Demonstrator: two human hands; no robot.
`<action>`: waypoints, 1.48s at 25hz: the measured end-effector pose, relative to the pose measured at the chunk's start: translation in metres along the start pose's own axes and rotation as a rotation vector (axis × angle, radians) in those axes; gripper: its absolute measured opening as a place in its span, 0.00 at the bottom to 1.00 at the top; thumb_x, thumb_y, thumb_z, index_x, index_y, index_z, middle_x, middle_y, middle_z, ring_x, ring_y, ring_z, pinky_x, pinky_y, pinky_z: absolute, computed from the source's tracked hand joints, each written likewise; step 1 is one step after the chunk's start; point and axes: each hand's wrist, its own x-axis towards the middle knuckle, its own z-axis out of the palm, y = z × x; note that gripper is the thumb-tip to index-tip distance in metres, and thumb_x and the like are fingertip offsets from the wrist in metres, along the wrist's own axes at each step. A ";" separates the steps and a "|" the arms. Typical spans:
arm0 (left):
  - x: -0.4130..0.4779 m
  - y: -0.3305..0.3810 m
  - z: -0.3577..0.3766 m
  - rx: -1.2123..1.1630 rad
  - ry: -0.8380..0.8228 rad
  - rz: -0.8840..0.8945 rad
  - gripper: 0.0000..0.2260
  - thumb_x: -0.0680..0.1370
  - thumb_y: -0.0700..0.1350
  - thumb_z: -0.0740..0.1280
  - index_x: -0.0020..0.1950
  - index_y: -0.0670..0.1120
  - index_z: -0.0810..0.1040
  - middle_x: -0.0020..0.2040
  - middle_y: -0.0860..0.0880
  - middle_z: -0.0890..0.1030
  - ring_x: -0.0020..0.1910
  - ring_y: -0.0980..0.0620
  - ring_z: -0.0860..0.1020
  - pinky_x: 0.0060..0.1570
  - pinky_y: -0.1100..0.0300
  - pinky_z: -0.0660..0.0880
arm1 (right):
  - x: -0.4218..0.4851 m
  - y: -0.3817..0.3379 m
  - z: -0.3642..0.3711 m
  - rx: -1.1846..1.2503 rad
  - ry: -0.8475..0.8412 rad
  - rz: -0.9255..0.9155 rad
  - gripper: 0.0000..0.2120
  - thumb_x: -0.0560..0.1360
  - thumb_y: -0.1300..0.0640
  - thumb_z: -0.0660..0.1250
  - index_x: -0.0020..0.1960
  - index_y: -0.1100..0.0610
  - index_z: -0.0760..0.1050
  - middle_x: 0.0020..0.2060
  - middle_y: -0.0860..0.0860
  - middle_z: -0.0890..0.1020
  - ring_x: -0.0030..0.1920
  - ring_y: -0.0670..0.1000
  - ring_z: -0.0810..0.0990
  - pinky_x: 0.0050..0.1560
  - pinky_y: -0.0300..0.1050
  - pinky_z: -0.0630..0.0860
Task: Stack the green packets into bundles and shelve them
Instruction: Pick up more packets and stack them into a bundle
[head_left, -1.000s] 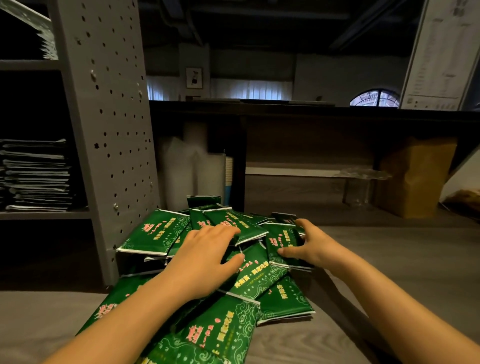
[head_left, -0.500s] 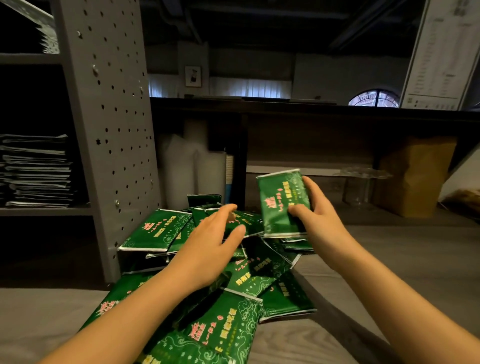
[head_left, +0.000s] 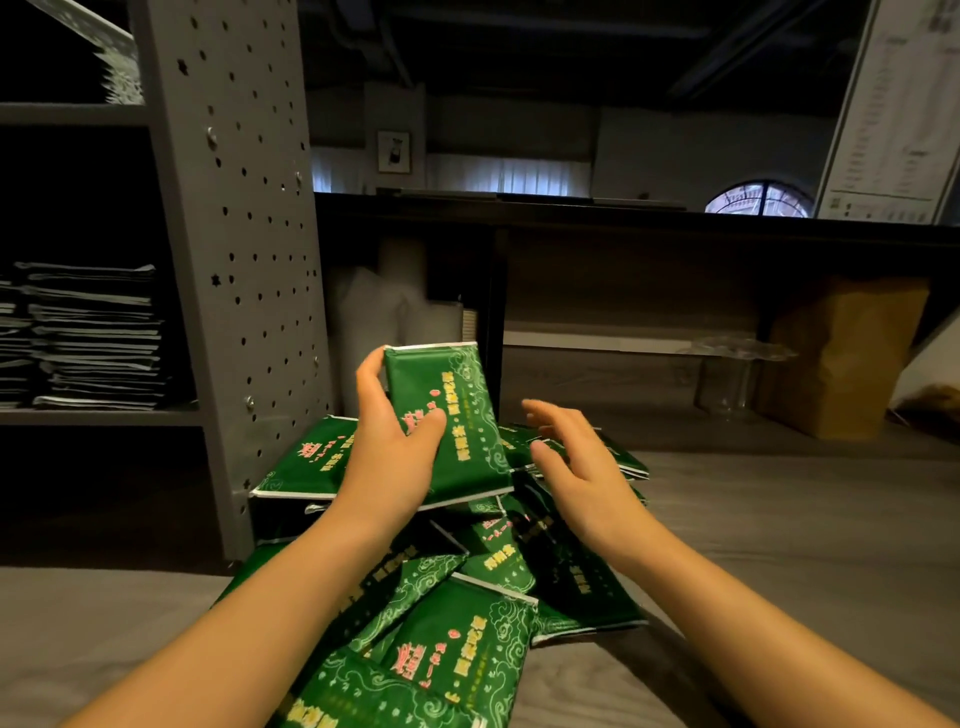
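Observation:
Several green packets with pink and yellow print lie in a loose pile (head_left: 462, 613) on the grey floor in front of me. My left hand (head_left: 387, 452) grips one green packet (head_left: 457, 415) lifted above the pile, fingers along its left edge and thumb across its face. My right hand (head_left: 576, 467) hovers just right of that packet with fingers spread and holds nothing. It is blurred by motion. Another packet (head_left: 306, 462) rests at the pile's left, against the shelf post.
A grey perforated shelf post (head_left: 244, 249) stands at the left, with a shelf (head_left: 98, 415) bearing stacked flat packets (head_left: 88, 338). A dark low table (head_left: 623, 218) spans the back. A brown paper bag (head_left: 841, 358) stands at the right.
The packet that my right hand lifted from the pile has passed into my left hand. My right hand has let go and drawn back to the right.

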 end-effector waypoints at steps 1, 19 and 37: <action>0.001 0.000 -0.002 -0.002 0.033 -0.008 0.23 0.79 0.35 0.61 0.68 0.53 0.58 0.54 0.54 0.74 0.42 0.64 0.78 0.37 0.70 0.76 | 0.003 0.007 0.001 -0.082 -0.041 -0.008 0.20 0.81 0.56 0.55 0.73 0.51 0.61 0.67 0.46 0.67 0.70 0.45 0.63 0.66 0.33 0.57; 0.000 -0.004 -0.003 -0.013 -0.027 -0.053 0.26 0.78 0.35 0.63 0.70 0.58 0.60 0.52 0.62 0.74 0.48 0.62 0.78 0.46 0.63 0.76 | 0.002 0.005 -0.028 -0.124 -0.073 0.308 0.30 0.74 0.59 0.69 0.72 0.52 0.59 0.64 0.52 0.74 0.61 0.50 0.74 0.56 0.41 0.71; -0.017 0.001 0.015 -0.074 -0.211 -0.104 0.18 0.81 0.39 0.59 0.66 0.57 0.60 0.56 0.53 0.79 0.54 0.58 0.79 0.52 0.63 0.75 | -0.018 -0.035 0.025 0.444 0.072 0.096 0.26 0.73 0.50 0.61 0.69 0.38 0.60 0.65 0.45 0.70 0.68 0.45 0.67 0.71 0.52 0.64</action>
